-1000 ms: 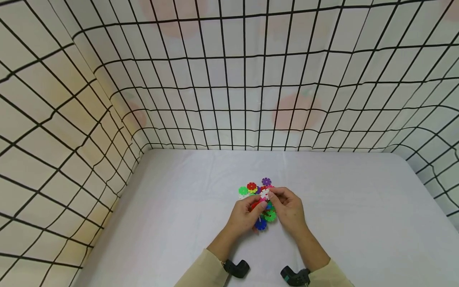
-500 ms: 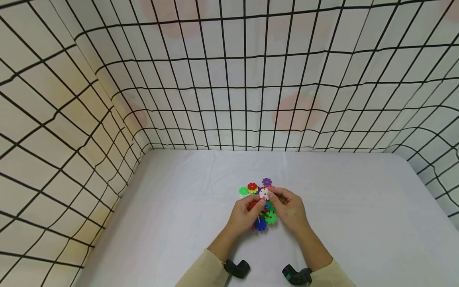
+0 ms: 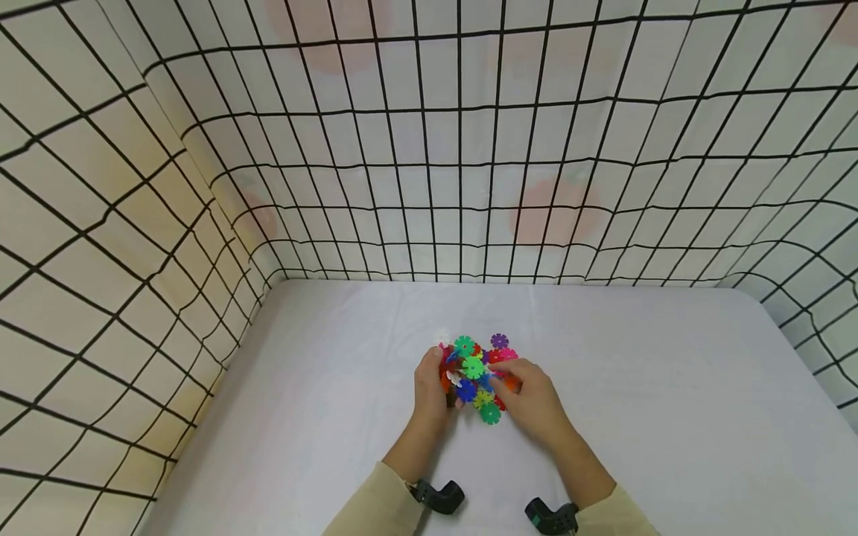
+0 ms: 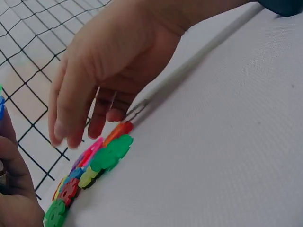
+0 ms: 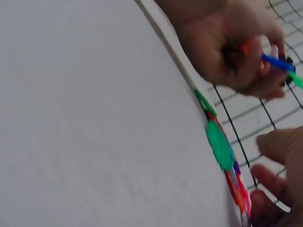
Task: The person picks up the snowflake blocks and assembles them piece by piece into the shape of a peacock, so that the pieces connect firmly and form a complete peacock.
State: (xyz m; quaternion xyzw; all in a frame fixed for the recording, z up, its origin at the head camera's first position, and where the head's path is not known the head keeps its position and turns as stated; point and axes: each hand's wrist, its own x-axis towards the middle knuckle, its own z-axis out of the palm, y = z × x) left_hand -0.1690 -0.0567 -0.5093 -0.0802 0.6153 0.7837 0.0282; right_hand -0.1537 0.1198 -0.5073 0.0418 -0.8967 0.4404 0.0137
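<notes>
My left hand [image 3: 431, 387] grips a cluster of interlocking plastic snowflake discs, with a green disc [image 3: 472, 368] and a blue disc [image 3: 466, 390] facing the right hand. The right wrist view shows the left fingers curled round the cluster, a blue disc [image 5: 278, 62] sticking out. Much of the cluster is hidden by the left hand. My right hand [image 3: 535, 400] is over the right side of a low pile of loose discs [image 3: 491, 414]. In the left wrist view, its fingers [image 4: 71, 111] hang loosely bent just above the pile, nothing seen between them.
A white-covered table [image 3: 322, 357] lies under the hands. Black netting [image 3: 458, 164] over pale cloth walls stands along the back and sides. Black wrist cameras [image 3: 439, 496] sit on both wrists. A purple disc [image 3: 499, 340] lies at the far edge of the pile.
Both hands were together at a white disc on the cluster. The left hand has turned the cluster and shifted slightly left; the right hand has let go and moved down to the pile.
</notes>
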